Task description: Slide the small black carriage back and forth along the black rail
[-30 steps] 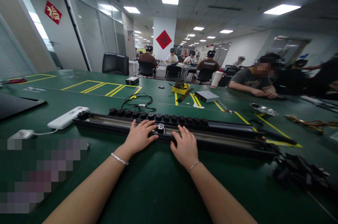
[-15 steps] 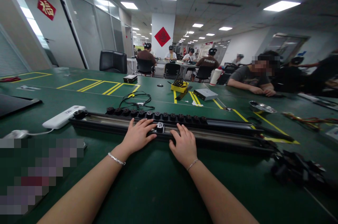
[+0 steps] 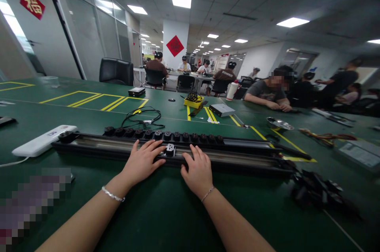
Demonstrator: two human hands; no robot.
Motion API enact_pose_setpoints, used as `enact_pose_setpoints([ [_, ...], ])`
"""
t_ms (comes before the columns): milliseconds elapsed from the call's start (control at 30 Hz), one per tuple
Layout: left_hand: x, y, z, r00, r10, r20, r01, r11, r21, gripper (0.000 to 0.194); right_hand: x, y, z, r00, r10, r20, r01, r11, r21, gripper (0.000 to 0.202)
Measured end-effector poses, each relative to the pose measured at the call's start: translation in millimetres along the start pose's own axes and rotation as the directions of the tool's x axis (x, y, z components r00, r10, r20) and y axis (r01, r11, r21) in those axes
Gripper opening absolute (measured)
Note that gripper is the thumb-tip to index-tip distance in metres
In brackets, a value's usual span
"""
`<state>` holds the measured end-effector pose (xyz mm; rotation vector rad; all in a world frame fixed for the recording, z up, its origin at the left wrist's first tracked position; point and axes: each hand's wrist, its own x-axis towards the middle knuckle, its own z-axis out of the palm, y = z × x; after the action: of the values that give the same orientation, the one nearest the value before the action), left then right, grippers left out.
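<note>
A long black rail-like bar (image 3: 243,160) with a metallic channel lies across the green table. My left hand (image 3: 144,162) rests on its near edge with the fingers spread, left of a small block (image 3: 170,149) with a light top that sits in the channel. To the right of that block, my right hand (image 3: 198,167) lies on the bar, fingers slightly apart. Neither hand visibly holds anything. Behind the bar, several small black round-topped parts (image 3: 185,137) stand in a row along a second black bar (image 3: 249,144).
A white power strip (image 3: 44,141) lies at left, a black cable loop (image 3: 141,117) behind the bars. Farther back are a yellow box (image 3: 193,103) and a grey box (image 3: 221,110). Black tangled parts (image 3: 323,192) lie at right. A person (image 3: 271,91) leans on the table.
The view has turned to the right, so hands, bars and table items appear farther left. The hands keep nearly the same place beside the small block.
</note>
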<state>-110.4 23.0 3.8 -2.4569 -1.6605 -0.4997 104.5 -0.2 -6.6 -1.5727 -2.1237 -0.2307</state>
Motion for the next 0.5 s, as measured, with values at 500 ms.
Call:
enact_pose_setpoints([
  [500, 0.1, -0.9, 2.4, 1.0, 0.019, 0.001, -0.019, 1.0, 0.021, 0.044, -0.1, -0.4, -0.3, 1.0, 0.017, -0.005, -0.017, 1.0, 0.012, 0.029],
])
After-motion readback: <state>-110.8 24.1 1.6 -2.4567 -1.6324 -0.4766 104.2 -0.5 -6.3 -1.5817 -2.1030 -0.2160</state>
